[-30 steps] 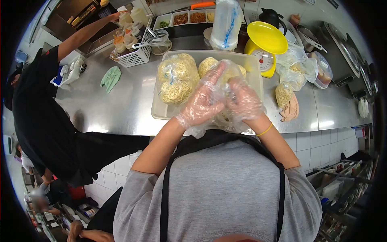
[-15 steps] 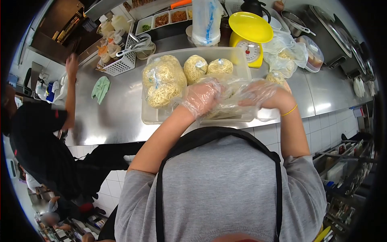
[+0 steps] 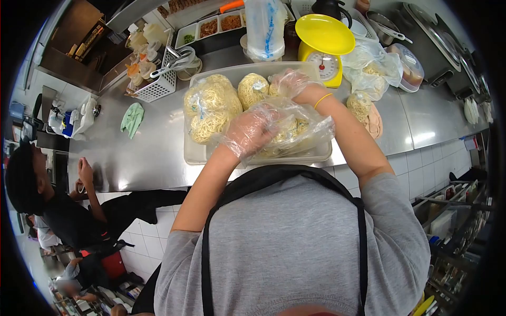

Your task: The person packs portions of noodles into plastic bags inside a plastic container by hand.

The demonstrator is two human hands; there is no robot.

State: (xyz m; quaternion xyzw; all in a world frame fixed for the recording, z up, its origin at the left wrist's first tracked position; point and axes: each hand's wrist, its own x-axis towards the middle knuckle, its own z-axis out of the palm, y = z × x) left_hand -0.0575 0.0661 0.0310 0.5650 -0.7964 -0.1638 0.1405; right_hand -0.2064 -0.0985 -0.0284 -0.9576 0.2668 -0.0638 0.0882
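Note:
A clear plastic tray point(image 3: 192, 152) holds several bags of pale noodles. My left hand point(image 3: 252, 130), in a clear plastic glove, is closed on the edge of a large open plastic bag point(image 3: 311, 125) with noodles inside. My right hand point(image 3: 291, 84), gloved too, reaches over that bag to the tray's back right. Its fingers are around a small noodle bag, mostly covered by the hand. Left of it sits another small noodle bag point(image 3: 253, 90). A big bag of noodles point(image 3: 212, 108) fills the tray's left side.
A yellow scale point(image 3: 325, 50) stands behind the tray. At its right are a noodle bag point(image 3: 359, 105) and a plastic tub point(image 3: 406, 68). A white basket point(image 3: 158, 87) and green cloth point(image 3: 132, 119) lie left. A co-worker point(image 3: 74, 210) stands at the counter's left end.
My right hand has moved from the large bag's right side to the small noodle bag at the back. My left hand stays on the large bag. The co-worker's arm has come off the counter.

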